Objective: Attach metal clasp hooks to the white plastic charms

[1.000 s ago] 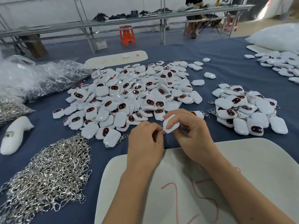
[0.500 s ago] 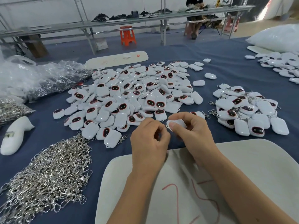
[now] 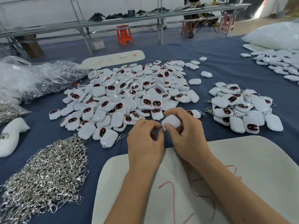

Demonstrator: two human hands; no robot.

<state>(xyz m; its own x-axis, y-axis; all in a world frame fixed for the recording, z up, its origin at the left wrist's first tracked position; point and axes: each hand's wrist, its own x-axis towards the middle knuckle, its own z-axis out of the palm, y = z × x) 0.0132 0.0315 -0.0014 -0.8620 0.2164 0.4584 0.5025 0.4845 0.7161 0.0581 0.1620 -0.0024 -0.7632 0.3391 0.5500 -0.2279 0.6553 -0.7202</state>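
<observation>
Workshop room: long metal bench (image 3: 129,21) along the far wall, orange stool (image 3: 124,35) under it. Work surface is a table in blue cloth (image 3: 226,62); white foam board (image 3: 242,175) with red marker scrawl at the near edge, forearms resting over it. Second narrow white board (image 3: 113,58) far centre.

Big pile of loose white charms (image 3: 129,97) mid-table, many face up showing dark red-rimmed ovals. Heap of metal clasp hooks (image 3: 45,178) near left. Smaller pile of finished charms (image 3: 242,109), hooks already on, to the right. Clear plastic bags (image 3: 40,78) far left, white bag (image 3: 275,36) far right.

Held charm (image 3: 171,122) is just above the cloth, in front of the big pile. Right hand (image 3: 189,135) grips it, thumb on the near face, fingers curled over the top. Plain back faces up; long axis runs near-left to far-right, loop end toward the left hand. Left hand (image 3: 145,143) pinches a small clasp hook (image 3: 164,130) at that end, fingertips closed on it; whether it's latched, can't tell.

Versus 0.5 s ago: charm is tipped up, more of its back shows, hands slightly closer together. Piles unchanged.
</observation>
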